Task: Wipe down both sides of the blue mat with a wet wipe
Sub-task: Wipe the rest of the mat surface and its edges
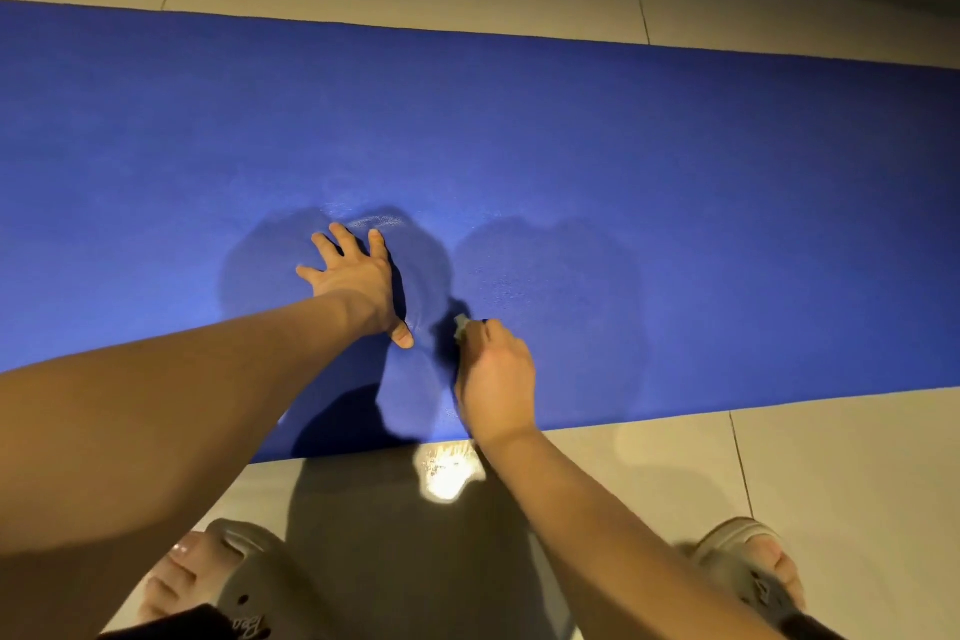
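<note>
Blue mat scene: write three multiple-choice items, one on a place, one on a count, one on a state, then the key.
1. The left hand rests on: A the blue mat; B a table; C a chair.
2. Sandals in view: A one; B two; C three.
3. The right hand is: A flat and open; B gripping the wet wipe; C curled, empty.
Key: 1 A, its spread fingers lie on the mat. 2 B, one on each foot. 3 B, the wipe pokes past its curled fingers.
</note>
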{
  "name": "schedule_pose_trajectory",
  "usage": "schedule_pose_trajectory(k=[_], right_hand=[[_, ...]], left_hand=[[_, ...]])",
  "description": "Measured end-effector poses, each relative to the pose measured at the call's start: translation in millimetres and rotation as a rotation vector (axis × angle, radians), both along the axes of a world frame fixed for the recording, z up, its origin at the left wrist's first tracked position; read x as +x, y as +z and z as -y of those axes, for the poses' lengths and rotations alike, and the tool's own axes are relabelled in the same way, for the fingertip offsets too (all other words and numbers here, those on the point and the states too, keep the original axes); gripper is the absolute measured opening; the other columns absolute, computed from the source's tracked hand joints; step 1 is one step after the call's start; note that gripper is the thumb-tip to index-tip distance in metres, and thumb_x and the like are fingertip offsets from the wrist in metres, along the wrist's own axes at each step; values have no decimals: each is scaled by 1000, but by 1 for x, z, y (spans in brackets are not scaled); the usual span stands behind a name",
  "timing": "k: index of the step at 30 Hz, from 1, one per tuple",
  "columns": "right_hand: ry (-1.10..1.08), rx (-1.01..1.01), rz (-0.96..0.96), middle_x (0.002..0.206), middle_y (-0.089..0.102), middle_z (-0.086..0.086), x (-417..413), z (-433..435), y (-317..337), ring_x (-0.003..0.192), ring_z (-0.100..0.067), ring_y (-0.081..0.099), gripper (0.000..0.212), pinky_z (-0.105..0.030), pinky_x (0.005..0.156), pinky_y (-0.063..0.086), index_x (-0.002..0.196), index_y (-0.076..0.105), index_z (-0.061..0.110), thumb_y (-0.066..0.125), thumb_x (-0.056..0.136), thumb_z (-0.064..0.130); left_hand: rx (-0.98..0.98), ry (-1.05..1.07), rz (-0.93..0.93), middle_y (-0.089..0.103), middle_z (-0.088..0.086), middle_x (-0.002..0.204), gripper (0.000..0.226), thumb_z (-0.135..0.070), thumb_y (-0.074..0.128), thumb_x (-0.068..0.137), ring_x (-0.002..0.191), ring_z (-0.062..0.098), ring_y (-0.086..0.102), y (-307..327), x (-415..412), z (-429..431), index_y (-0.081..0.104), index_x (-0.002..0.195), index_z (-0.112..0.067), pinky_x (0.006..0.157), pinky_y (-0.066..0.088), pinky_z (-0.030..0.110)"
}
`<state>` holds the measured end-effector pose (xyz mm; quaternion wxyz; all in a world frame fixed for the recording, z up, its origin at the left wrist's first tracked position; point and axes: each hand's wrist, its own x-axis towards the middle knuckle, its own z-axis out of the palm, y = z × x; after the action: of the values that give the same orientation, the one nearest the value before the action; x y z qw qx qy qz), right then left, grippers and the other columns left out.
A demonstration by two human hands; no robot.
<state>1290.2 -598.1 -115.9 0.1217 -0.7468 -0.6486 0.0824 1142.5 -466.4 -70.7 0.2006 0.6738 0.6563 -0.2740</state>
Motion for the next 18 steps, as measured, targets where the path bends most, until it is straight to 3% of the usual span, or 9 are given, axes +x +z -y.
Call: schedule_pose_trajectory(k=[3, 6, 9, 12, 18], right_hand=[[181, -33, 60, 77, 57, -2, 25, 0, 5, 65, -28, 55, 29, -31, 62, 26, 93, 67, 18, 73, 70, 2], [-69, -77, 89, 82, 63, -8, 88, -1, 10, 70, -38, 60, 12, -37, 60, 34, 90, 58, 13, 66, 83, 7], [-307, -77, 54, 80, 64, -12, 131, 4, 15, 65, -39, 52, 7, -36, 56, 31, 97, 49, 11, 55, 97, 13], [-384, -75, 8, 87, 62, -10, 117, 1, 13, 73, -38, 55, 15, -36, 58, 33, 106, 48, 10, 51, 93, 5], [-244, -94, -151, 86, 58, -10, 27, 2, 4, 72, -31, 50, 4, -34, 61, 30, 92, 53, 8, 50, 91, 5]], left_hand=[[4, 6, 21, -15, 26, 162, 162, -69, 90, 46, 149, 51, -10, -1, -3, 1, -15, 159, -20, 113, 24, 70], [7, 3, 29, -15, 26, 162, 162, -70, 90, 46, 149, 51, -10, -2, -4, 2, -15, 159, -21, 113, 24, 69], [16, 5, 33, -15, 26, 162, 161, -69, 91, 47, 149, 51, -10, -2, -4, 1, -14, 159, -21, 113, 24, 70], [8, 10, 26, -15, 26, 162, 162, -67, 91, 47, 149, 51, -10, -2, -2, 0, -15, 159, -20, 113, 23, 71], [7, 10, 18, -16, 26, 162, 162, -68, 91, 47, 149, 52, -10, -3, -2, 0, -16, 159, -20, 113, 23, 71]])
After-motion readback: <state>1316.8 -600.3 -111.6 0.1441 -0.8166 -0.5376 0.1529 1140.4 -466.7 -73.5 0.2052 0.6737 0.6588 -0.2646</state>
